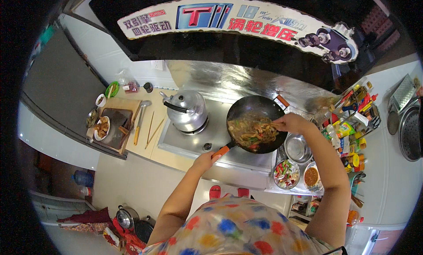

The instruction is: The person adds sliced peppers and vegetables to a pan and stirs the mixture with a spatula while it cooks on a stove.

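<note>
A black wok (246, 106) with orange grips sits over the right side of the gas stove. My left hand (205, 161) is closed around its orange long handle (220, 152). Browned food with noodle-like strands and bits of red and green (254, 132) lies in the wok. Above the wok's right rim, my right hand (292, 123) grips a utensil whose light brown end reaches into the food; its full shape is hidden by the hand. To the left stands a silver kettle (186, 113) with a black handle on the other burner.
Right of the wok are an empty metal bowl (298, 147), a bowl of chopped vegetables (287, 174), a bowl of brown sauce (311, 177) and condiment bottles (355, 160). At left lie chopsticks (153, 134), a ladle (140, 122), and a cutting board (127, 104) under a cleaver and fried food. A range hood (198, 46) overhangs the back.
</note>
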Motion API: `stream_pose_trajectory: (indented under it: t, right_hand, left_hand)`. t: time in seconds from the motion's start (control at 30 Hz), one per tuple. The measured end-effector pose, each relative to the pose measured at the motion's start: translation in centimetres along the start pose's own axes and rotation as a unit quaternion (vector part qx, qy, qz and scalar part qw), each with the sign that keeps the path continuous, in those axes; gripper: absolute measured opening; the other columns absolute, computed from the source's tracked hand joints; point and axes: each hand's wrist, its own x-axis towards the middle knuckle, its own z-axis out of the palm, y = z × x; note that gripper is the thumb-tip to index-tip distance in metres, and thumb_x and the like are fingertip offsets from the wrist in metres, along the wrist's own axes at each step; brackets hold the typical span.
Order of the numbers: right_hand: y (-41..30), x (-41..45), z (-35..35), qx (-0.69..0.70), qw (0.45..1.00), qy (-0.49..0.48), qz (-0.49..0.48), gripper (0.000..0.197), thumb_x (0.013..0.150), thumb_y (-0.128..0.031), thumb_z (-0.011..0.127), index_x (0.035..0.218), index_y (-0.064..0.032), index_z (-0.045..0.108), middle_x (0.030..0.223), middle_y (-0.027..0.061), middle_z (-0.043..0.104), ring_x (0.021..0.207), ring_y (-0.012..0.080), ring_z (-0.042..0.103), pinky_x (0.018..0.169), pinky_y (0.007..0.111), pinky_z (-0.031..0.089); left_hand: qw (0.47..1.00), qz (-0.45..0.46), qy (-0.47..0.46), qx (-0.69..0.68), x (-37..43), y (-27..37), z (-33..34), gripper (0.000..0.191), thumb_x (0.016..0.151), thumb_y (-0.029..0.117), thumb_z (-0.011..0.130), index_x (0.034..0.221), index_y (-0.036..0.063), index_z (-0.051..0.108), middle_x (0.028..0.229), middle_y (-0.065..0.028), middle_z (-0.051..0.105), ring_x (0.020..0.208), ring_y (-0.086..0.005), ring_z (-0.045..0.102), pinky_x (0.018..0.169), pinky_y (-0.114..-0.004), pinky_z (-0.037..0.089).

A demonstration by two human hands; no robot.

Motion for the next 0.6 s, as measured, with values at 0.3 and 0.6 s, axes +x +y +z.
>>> stream_pose_trajectory:
  t: [0.3,0.6]
  right_hand:
    - [-8.2,-10.6,1.1,-0.223,0.973,0.004,0.061,0.042,0.080,-0.017,0.052,0.120,-0.0309,0.053,0.083,0.0119,0.058,0.071,0.0284,0.061,0.061,0.039,0.049]
    - [-12.6,-16.4,-0.7,-0.163,0.967,0.023,0.196,0.039,0.077,-0.016,0.056,0.115,-0.0247,0.058,0.082,0.0126,0.061,0.073,0.0306,0.061,0.061,0.041,0.048]
  left_hand:
    - [1.000,-0.015,-0.019,0.012,0.3,0.8,-0.2,0.046,0.086,0.048,0.046,0.101,0.0057,0.058,0.089,-0.0198,0.062,0.087,-0.0367,0.058,0.073,-0.042,0.044]
    - [0.998,-0.022,-0.051,0.009,0.2,1.1,-0.8,0.052,0.087,0.051,0.044,0.106,0.0043,0.057,0.097,-0.0221,0.061,0.093,-0.0384,0.057,0.078,-0.042,0.045]
